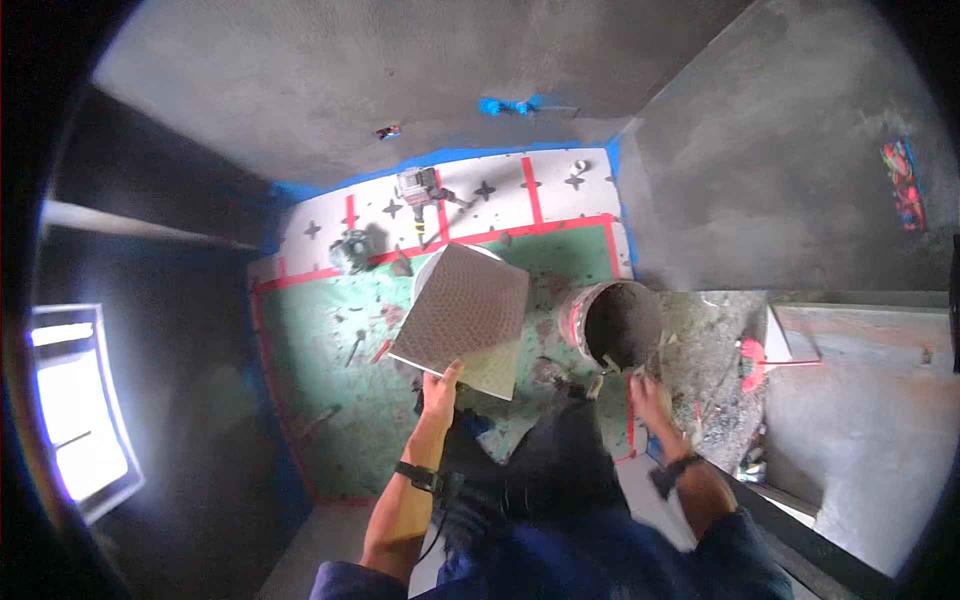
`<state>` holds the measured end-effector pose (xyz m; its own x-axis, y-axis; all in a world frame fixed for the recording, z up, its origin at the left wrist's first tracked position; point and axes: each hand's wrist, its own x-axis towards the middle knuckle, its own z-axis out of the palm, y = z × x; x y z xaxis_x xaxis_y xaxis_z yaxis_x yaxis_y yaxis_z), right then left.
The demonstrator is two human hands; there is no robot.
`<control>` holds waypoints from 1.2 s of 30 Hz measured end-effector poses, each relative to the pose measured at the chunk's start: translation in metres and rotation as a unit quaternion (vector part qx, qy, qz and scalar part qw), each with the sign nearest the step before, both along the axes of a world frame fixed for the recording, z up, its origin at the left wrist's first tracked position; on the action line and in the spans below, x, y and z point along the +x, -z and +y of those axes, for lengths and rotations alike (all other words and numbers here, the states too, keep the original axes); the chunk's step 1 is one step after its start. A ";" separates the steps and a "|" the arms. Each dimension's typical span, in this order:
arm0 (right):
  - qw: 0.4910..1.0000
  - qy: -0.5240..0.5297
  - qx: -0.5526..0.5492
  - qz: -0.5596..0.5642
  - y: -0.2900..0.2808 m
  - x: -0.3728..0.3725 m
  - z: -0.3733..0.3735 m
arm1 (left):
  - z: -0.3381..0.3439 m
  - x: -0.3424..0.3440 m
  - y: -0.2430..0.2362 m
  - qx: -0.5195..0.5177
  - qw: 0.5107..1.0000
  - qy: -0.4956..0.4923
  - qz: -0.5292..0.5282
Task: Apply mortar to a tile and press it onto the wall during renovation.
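Grey-brown tile (465, 305), ridged face showing, sits left of the bucket (576, 325), tilted above the green sheet (315, 430). Left hand (438, 393) grips its lower edge, fingers closed on it. Right hand (652, 402) is blurred, just beside the bucket's near rim; cannot tell how far open or if it has hold of anything. Bucket has grey mix (630, 325) inside. A white round thing (424, 278) shows partly behind the tile. Beyond: clear bag (350, 252), grey device (416, 186) and small white roll (579, 168) on white flooring (325, 215) with red tape (532, 195).
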<state>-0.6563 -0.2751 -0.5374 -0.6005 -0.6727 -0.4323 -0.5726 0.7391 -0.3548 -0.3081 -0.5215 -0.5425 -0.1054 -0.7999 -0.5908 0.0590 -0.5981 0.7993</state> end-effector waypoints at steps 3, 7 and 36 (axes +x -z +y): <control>0.900 0.289 -0.170 -0.278 0.045 0.068 0.132 | -0.040 -0.037 0.046 0.060 0.996 0.057 0.037; 0.988 -0.004 0.056 -0.146 0.001 0.208 0.074 | -0.057 0.013 0.114 0.065 0.993 0.092 0.043; 0.697 0.504 -0.213 -0.464 0.249 0.183 -0.137 | -0.279 -0.046 0.286 -0.379 0.770 0.397 -0.326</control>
